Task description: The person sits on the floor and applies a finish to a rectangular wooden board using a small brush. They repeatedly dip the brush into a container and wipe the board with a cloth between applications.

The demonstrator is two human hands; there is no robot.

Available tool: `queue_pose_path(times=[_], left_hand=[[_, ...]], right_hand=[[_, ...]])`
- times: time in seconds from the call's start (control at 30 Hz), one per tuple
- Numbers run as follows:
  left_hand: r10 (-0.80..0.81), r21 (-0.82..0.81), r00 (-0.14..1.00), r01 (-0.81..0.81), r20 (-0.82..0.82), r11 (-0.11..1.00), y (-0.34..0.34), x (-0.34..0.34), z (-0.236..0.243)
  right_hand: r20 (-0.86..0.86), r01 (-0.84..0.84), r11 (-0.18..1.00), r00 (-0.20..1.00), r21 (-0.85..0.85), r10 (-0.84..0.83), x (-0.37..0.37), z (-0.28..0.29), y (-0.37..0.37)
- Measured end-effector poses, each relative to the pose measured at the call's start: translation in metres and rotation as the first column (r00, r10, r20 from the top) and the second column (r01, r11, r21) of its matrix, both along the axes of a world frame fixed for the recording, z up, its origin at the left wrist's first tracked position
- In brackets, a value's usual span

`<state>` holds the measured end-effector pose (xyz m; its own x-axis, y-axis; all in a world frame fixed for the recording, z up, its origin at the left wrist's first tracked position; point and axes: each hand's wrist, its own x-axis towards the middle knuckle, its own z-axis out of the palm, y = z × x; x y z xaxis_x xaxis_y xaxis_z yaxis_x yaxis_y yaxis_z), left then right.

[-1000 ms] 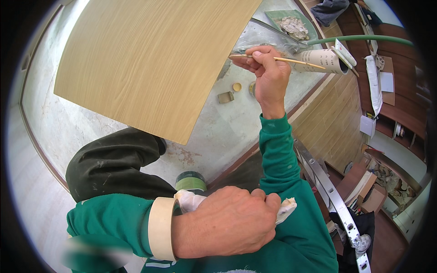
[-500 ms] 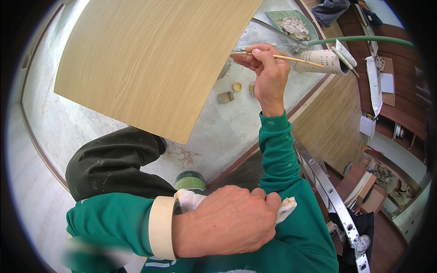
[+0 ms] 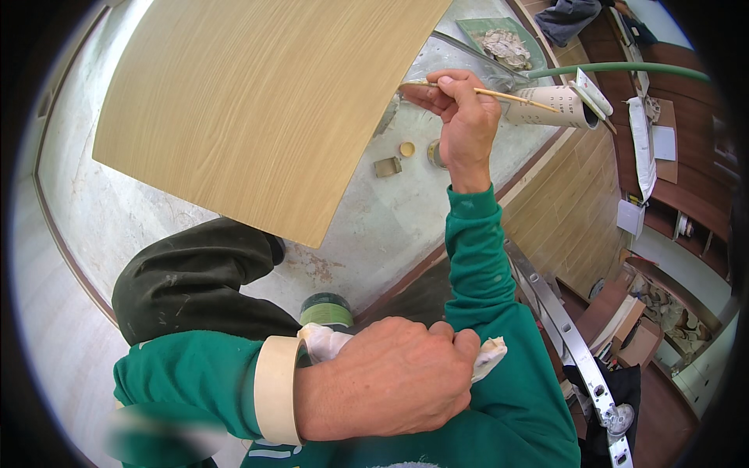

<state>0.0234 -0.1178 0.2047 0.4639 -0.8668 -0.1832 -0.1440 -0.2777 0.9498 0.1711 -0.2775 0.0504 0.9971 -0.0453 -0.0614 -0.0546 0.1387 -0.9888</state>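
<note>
Over mottled floor [image 3: 374,242], wood-grain board [image 3: 265,109], right grip [image 3: 470,121] pinching thin stick [image 3: 516,99], left grip [image 3: 390,378] clutching rag [image 3: 321,342]

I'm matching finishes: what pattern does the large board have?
The large board has a streaky, light-brown wood grain, seen best in the head view.

Your sleeves [image 3: 480,249] are deep green, your tape roll [image 3: 277,390] plain cream, and your trousers [image 3: 195,281] dark olive with pale smudges. The panel [image 3: 257,101] at far left is light tan — streaked all over with fine brown wood grain. Your slim stick [image 3: 515,98] is honey-yellow, your cloth [image 3: 321,342] white. At far right, the tube [image 3: 538,105] is cream with dark printed rows — the hose [image 3: 632,66] green.
</note>
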Motion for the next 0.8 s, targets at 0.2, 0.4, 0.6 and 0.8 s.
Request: queue_pose_path(times=[0.2,0.4,0.6,0.8], left_hand=[[0.004,-0.003,1.000,-0.004,0.002,1.000,0.000,0.000,0.000],[0.017,-0.009,1.000,-0.017,0.013,1.000,0.000,-0.001,-0.001],[0.012,-0.012,1.000,-0.012,0.006,1.000,0.000,0.000,-0.001],[-0.009,0.013,1.000,0.009,0.011,1.000,0.001,0.001,0.001]], right_hand=[[-0.010,0.006,1.000,1.000,-0.002,-0.006,0.003,0.003,0.000],[0.016,0.024,0.999,1.000,-0.042,-0.023,0.010,-0.007,-0.006],[0.009,0.044,0.998,0.999,-0.037,-0.044,0.014,-0.009,-0.007],[0.002,0.064,0.998,0.998,0.004,-0.064,0.016,-0.009,-0.008]])
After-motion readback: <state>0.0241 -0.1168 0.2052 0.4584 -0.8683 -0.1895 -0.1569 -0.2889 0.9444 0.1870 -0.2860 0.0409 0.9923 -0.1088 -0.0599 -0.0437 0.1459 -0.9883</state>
